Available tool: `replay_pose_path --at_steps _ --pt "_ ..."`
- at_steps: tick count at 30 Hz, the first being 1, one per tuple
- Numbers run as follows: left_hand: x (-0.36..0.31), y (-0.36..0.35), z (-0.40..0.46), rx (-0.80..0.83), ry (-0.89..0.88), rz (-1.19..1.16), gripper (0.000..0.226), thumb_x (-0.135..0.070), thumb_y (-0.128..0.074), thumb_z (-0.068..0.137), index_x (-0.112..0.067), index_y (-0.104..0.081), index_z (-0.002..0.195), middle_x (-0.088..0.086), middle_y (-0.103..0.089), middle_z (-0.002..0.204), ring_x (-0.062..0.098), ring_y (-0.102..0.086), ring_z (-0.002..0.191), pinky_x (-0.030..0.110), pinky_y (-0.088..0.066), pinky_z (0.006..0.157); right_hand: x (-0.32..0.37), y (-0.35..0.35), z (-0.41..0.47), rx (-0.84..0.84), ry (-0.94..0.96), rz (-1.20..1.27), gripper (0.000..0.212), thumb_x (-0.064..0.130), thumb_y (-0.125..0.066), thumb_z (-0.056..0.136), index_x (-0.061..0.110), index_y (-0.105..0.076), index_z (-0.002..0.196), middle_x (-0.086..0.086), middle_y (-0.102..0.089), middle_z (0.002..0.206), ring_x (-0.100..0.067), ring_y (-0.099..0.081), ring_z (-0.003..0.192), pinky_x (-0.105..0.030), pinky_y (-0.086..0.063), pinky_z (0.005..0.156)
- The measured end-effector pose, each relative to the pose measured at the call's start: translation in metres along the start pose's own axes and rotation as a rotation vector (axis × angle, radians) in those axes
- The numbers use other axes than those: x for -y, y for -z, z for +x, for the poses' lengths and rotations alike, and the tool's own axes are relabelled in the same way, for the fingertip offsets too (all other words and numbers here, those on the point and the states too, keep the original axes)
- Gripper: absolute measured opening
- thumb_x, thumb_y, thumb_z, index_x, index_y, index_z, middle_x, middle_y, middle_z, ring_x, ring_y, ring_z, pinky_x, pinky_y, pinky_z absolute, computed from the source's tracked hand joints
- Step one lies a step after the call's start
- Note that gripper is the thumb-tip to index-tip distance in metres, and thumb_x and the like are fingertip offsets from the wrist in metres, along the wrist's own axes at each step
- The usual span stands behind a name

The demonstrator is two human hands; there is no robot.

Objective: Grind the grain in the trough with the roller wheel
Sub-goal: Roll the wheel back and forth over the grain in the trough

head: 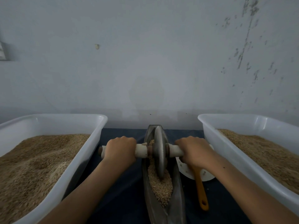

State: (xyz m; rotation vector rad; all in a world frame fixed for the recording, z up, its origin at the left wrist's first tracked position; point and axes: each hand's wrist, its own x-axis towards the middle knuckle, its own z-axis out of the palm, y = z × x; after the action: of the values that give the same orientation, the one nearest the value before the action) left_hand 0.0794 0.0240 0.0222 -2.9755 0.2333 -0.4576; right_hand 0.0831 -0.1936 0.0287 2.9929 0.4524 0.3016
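Grey wheel (159,149), tan grain (160,186), orange handle (200,189)

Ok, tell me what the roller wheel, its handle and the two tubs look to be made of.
Roller wheel: dull grey metal, probably iron, matte and worn. Handle: pale, likely wood, with an unvarnished look and a darker end grain. Tubs: translucent white plastic, smooth with rolled rims.

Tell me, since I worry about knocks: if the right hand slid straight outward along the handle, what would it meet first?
Probably the right tub's near wall, once the right hand leaves the handle; the gap between them looks free, though depth is unclear.
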Motion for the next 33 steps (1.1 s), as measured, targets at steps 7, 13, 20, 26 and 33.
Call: replay_pose_path --at_steps 7,13,20,26,33 --pt "0.005 0.005 0.001 0.198 -0.039 -0.016 0.036 -0.034 -0.065 0.083 -0.019 -0.056 0.114 -0.001 -0.062 0.103 0.015 -0.058 0.090 0.027 -0.045 0.078 0.000 0.012 -0.001 0.217 0.014 -0.038 0.028 0.021 -0.066 0.081 0.021 -0.060 0.108 -0.001 -0.064 0.097 -0.017 -0.061 0.085 -0.026 -0.042 0.064" --pt "-0.001 -0.001 0.001 0.015 0.017 -0.013 0.023 -0.030 -0.057 0.089 -0.022 -0.054 0.111 -0.002 -0.061 0.105 0.016 -0.059 0.093 0.027 -0.039 0.073 0.003 -0.002 0.002 -0.046 -0.037 0.001 0.020 0.016 -0.057 0.087 0.028 -0.056 0.102 0.002 -0.063 0.098 -0.019 -0.060 0.089 -0.029 -0.036 0.067" --pt "-0.002 -0.003 0.000 -0.072 0.019 -0.006 0.023 -0.032 -0.055 0.091 -0.022 -0.051 0.111 -0.002 -0.062 0.106 0.016 -0.060 0.096 0.026 -0.038 0.073 0.002 -0.007 0.001 -0.140 -0.033 0.003 0.013 0.017 -0.055 0.088 0.027 -0.049 0.093 0.000 -0.063 0.099 -0.023 -0.060 0.091 -0.029 -0.034 0.067" --pt "0.002 0.003 -0.001 0.125 -0.013 0.019 0.031 -0.032 -0.062 0.085 -0.018 -0.056 0.112 -0.001 -0.061 0.102 0.015 -0.059 0.092 0.027 -0.043 0.076 0.001 0.011 -0.001 0.177 0.017 -0.032 0.027 0.022 -0.066 0.083 0.022 -0.059 0.110 0.000 -0.063 0.098 -0.017 -0.058 0.084 -0.028 -0.039 0.065" --pt "0.002 0.003 0.001 0.151 0.004 0.009 0.030 -0.033 -0.063 0.084 -0.019 -0.056 0.110 -0.004 -0.058 0.093 0.014 -0.055 0.083 0.026 -0.040 0.072 0.003 0.009 0.000 0.141 -0.001 -0.034 0.025 0.020 -0.063 0.084 0.024 -0.060 0.109 0.000 -0.063 0.098 -0.018 -0.059 0.086 -0.028 -0.039 0.066"
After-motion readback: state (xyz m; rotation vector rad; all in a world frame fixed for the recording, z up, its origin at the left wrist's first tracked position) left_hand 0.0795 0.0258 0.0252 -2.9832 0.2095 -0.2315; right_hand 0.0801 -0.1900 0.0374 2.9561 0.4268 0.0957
